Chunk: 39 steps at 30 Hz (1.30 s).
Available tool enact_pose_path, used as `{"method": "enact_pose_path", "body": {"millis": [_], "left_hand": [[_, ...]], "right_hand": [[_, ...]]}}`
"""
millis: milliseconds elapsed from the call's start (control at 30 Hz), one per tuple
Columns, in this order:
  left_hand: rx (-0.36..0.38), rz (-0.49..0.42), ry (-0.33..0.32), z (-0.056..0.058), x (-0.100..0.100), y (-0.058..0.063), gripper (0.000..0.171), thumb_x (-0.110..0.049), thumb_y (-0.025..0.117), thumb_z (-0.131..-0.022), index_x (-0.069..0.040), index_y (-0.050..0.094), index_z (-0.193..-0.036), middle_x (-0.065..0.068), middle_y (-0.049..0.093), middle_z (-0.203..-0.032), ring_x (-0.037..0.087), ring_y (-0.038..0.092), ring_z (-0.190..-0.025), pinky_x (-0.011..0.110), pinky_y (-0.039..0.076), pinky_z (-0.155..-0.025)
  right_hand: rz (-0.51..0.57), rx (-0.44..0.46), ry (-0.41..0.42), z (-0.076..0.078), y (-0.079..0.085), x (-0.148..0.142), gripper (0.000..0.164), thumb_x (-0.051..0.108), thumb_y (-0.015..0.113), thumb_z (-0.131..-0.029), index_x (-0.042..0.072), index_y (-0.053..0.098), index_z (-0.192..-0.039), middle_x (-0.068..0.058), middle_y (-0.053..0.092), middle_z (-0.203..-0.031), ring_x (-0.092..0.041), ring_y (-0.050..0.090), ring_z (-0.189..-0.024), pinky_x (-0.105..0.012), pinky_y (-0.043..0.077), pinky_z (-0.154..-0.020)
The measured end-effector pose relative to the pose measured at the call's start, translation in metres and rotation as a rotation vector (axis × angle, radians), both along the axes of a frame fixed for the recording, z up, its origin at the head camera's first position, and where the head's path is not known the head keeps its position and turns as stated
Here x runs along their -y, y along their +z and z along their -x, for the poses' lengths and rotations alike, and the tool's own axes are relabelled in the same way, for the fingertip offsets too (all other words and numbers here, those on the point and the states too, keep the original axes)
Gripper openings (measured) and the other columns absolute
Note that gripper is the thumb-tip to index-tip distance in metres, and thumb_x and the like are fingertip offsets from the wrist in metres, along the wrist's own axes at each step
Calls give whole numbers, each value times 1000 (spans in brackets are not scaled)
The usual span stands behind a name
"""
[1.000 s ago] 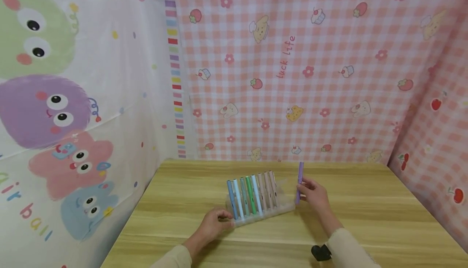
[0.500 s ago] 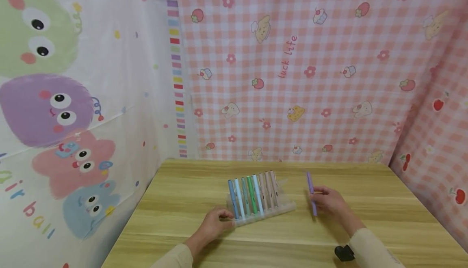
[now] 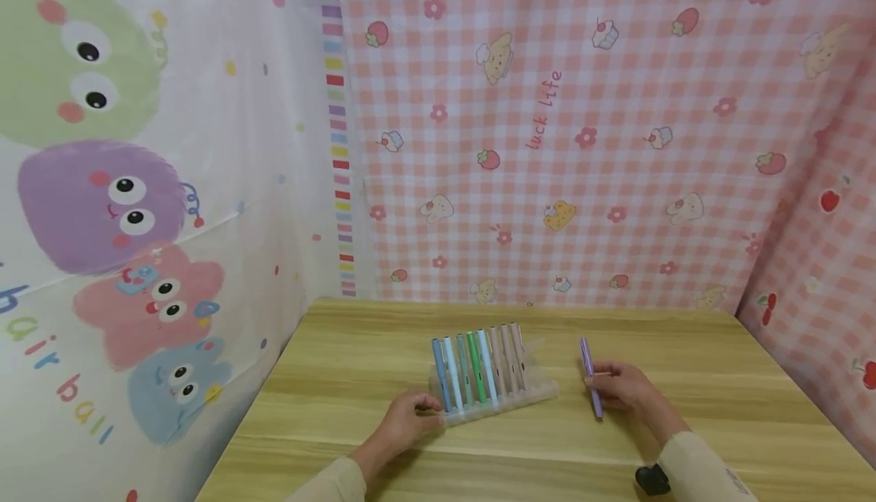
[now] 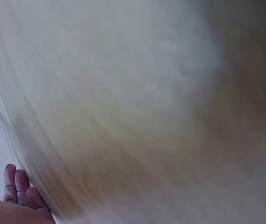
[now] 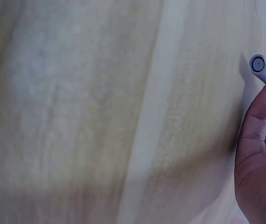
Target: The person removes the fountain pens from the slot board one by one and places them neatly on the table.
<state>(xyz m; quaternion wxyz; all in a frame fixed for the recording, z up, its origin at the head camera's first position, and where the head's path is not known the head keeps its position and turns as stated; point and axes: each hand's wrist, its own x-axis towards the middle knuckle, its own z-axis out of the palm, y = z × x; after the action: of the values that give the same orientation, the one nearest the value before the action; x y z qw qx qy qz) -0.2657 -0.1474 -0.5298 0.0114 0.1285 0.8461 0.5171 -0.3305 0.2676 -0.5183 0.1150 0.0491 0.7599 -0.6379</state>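
Note:
A clear pen rack [image 3: 503,406] stands on the table, with a row of blue, green and brownish-pink pens [image 3: 480,369] leaning in it. My left hand [image 3: 405,420] is at the rack's front left corner, its thumb and fingers pinching that end. In the left wrist view, part of the left hand [image 4: 18,200] shows at the bottom left edge. To the right of the rack, my right hand [image 3: 630,389] pinches a purple pen [image 3: 588,363] about its middle, apart from the rack. One round end of this pen [image 5: 258,64] shows in the right wrist view.
The wooden table [image 3: 520,464] reaches back to a pink checked curtain [image 3: 588,182]. A white cartoon curtain [image 3: 260,182] hangs on the left, and another printed curtain [image 3: 821,274] on the right. A black object [image 3: 652,479] sits by the right sleeve.
My right hand has moved right and toward the front, away from the rack's right end, with the purple pen. The pen's top now tilts left. My left hand has stayed at the corner.

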Motion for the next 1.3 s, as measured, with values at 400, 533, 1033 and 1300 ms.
{"method": "enact_pose_path", "body": {"millis": [400,533,1033,1300], "left_hand": [[-3,1,1,0,0,0,14,-6,78,-82,-4,70,-94,5,60,-99,26,56,-98,43,48,-87],[-8,6,0,0,0,1,14,-6,78,-82,-4,70,-93,4,60,-98,25,56,-98,41,48,-87],[-5,-6,-1,0,-1,-2,14,-5,78,-82,-3,70,-93,5,60,-99,25,56,-98,40,47,-86],[8,7,-8,-2,-1,2,13,-6,77,-84,-2,70,-94,5,61,-101,27,57,-99,43,48,-87]], "right_hand": [[-16,0,-15,3,-9,1,40,6,72,-90,-13,55,-121,-3,69,-85,-15,64,-76,-30,55,-67],[-68,-21,-14,1,-7,4,40,5,71,-90,-15,55,-120,-3,68,-85,-14,63,-75,-29,55,-67],[-236,-47,-45,-1,-2,18,40,1,74,-85,-19,56,-115,-12,68,-87,-14,63,-71,-31,56,-63],[-310,-45,-26,-2,-2,15,51,13,75,-87,-17,53,-122,-13,69,-93,-16,64,-77,-33,56,-66]]}}
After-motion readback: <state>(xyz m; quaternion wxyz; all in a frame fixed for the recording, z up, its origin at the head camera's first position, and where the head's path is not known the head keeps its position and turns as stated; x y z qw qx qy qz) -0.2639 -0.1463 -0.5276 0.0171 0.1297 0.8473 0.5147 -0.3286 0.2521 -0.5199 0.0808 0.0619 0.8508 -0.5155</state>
